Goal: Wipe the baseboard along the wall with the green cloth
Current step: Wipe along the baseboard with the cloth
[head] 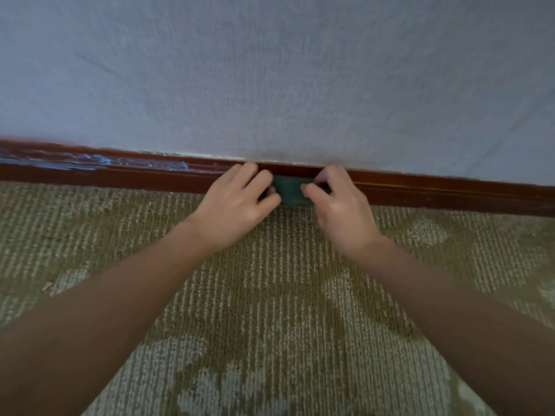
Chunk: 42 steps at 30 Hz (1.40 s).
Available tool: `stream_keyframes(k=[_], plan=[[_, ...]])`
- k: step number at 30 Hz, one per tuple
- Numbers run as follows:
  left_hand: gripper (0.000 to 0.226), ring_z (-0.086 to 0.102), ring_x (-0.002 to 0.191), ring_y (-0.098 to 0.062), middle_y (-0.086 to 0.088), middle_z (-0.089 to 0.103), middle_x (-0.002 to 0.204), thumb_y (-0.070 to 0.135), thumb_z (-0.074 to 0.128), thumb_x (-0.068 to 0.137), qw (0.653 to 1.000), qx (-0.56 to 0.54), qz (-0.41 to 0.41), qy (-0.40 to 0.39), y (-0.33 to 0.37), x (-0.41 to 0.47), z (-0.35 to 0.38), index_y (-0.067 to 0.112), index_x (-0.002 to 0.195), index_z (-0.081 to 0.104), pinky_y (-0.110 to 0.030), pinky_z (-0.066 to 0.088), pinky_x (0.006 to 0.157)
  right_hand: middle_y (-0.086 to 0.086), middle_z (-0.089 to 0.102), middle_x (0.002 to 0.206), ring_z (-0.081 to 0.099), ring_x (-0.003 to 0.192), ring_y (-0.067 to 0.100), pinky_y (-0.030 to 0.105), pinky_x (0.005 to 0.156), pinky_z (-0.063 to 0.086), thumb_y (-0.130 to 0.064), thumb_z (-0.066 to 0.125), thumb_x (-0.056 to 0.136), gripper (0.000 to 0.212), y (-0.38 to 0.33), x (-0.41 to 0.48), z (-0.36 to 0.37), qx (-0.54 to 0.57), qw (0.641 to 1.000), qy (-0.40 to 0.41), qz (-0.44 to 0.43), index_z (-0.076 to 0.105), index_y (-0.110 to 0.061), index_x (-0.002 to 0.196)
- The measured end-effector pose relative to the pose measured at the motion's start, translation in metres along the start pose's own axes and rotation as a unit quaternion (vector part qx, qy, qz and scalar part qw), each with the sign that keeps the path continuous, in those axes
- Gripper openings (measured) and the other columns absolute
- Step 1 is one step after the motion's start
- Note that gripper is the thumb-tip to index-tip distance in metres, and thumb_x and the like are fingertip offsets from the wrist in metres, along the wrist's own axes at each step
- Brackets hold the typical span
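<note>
— Count, near to far?
— I log one olive-and-pale patterned carpet (270,310), two bare forearms entering from 7 and 5 o'clock, two hands, one cloth, one baseboard and one wall.
— Hands?
— Left hand (237,205): palm down, fingers curled round the cloth's left end. Right hand (342,211): also curled, pinching its right end.
— Cloth?
— I see the green cloth (291,193) as a dark teal, short band between the hands, toward 12 o'clock, against the baseboard (435,190). Baseboard: red-brown wood, pale streaks at 9 o'clock. Wall (270,70): plain grey-blue.
</note>
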State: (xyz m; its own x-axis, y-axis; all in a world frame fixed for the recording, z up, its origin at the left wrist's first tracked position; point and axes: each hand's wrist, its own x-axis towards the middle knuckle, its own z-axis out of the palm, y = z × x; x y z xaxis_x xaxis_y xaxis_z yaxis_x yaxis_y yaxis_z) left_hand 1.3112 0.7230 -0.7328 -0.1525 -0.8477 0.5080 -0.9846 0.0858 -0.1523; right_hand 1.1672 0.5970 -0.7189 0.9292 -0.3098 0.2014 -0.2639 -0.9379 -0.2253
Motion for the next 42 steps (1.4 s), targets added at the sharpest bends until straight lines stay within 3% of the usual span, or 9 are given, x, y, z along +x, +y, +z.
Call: stream_keyframes(k=[6,9,13,16,21,24,27,30,42], plan=[[0.017,0.054,0.062,-0.025,-0.014,0.057,0.069,-0.01,0.052,0.079,0.999,0.011,0.02,-0.026,0.001,0.002,0.002,0.0,0.07,0.063,-0.032,0.043,0.056,0.019,0.054,0.068,0.052,0.06,0.028,0.023,0.046,0.028,0.023,0.066,0.055,0.024,-0.004,0.003,0.001,-0.042,0.998,0.045,-0.025,0.063,0.007,0.072],[0.025,0.056,0.063,-0.027,-0.015,0.059,0.071,-0.009,0.043,0.083,0.999,0.01,0.007,-0.048,-0.007,-0.013,0.001,-0.002,0.073,0.065,-0.034,0.047,0.057,0.017,0.057,0.067,0.055,0.059,0.027,0.023,0.051,0.023,0.014,0.051,0.064,0.017,-0.013,0.01,0.007,-0.058,0.993,0.071,-0.07,0.065,0.005,0.069],[0.021,0.055,0.062,-0.028,-0.016,0.059,0.071,-0.009,0.049,0.084,1.0,0.006,-0.013,-0.015,0.002,-0.004,0.005,-0.002,0.072,0.065,-0.035,0.045,0.057,0.017,0.056,0.066,0.054,0.059,0.026,0.022,0.048,0.024,0.017,0.071,0.058,0.018,0.0,0.004,-0.001,-0.07,0.993,0.068,-0.065,0.065,0.005,0.071],[0.019,0.054,0.061,-0.026,-0.015,0.059,0.071,-0.009,0.051,0.082,1.0,0.003,0.005,0.011,0.009,0.01,0.007,-0.002,0.072,0.065,-0.035,0.044,0.057,0.016,0.054,0.066,0.051,0.058,0.027,0.023,0.043,0.026,0.019,0.072,0.056,0.022,0.01,-0.001,-0.012,-0.082,0.994,0.047,-0.045,0.064,0.005,0.07],[0.018,0.055,0.063,-0.026,-0.014,0.059,0.071,-0.007,0.052,0.082,0.999,0.015,0.045,-0.019,-0.006,0.0,0.004,0.0,0.072,0.065,-0.034,0.043,0.058,0.019,0.054,0.066,0.054,0.059,0.029,0.021,0.044,0.025,0.022,0.071,0.052,0.026,-0.003,0.005,-0.002,-0.069,0.996,0.041,-0.044,0.064,0.006,0.07],[0.02,0.057,0.065,-0.027,-0.015,0.059,0.073,-0.007,0.049,0.083,0.999,0.012,0.037,-0.027,-0.008,-0.003,-0.001,-0.001,0.073,0.065,-0.034,0.043,0.059,0.019,0.054,0.066,0.054,0.059,0.029,0.021,0.041,0.028,0.023,0.069,0.052,0.027,-0.008,0.004,0.003,-0.056,0.996,0.052,-0.037,0.064,0.006,0.071],[0.014,0.055,0.066,-0.028,-0.018,0.062,0.076,-0.012,0.055,0.08,1.0,-0.01,-0.013,-0.004,-0.003,-0.001,-0.004,-0.004,0.076,0.066,-0.035,0.041,0.059,0.022,0.056,0.073,0.055,0.065,0.032,0.028,0.037,0.041,0.022,0.066,0.06,0.027,-0.004,-0.003,-0.001,-0.018,0.996,0.088,-0.019,0.066,0.007,0.081],[0.014,0.056,0.064,-0.028,-0.019,0.065,0.08,-0.013,0.056,0.08,1.0,-0.016,-0.025,0.004,-0.005,0.004,-0.007,-0.005,0.077,0.067,-0.034,0.045,0.055,0.023,0.06,0.081,0.058,0.073,0.035,0.035,0.044,0.049,0.022,0.064,0.063,0.031,-0.005,0.003,-0.006,-0.007,0.993,0.119,-0.019,0.067,0.008,0.091],[0.026,0.057,0.061,-0.027,-0.019,0.066,0.078,-0.012,0.046,0.086,1.0,-0.001,-0.024,0.01,0.007,0.017,-0.004,-0.007,0.074,0.068,-0.034,0.042,0.062,0.022,0.063,0.083,0.06,0.074,0.034,0.033,0.049,0.049,0.023,0.067,0.055,0.039,0.013,0.001,-0.014,-0.061,0.992,0.077,-0.074,0.066,0.008,0.091]])
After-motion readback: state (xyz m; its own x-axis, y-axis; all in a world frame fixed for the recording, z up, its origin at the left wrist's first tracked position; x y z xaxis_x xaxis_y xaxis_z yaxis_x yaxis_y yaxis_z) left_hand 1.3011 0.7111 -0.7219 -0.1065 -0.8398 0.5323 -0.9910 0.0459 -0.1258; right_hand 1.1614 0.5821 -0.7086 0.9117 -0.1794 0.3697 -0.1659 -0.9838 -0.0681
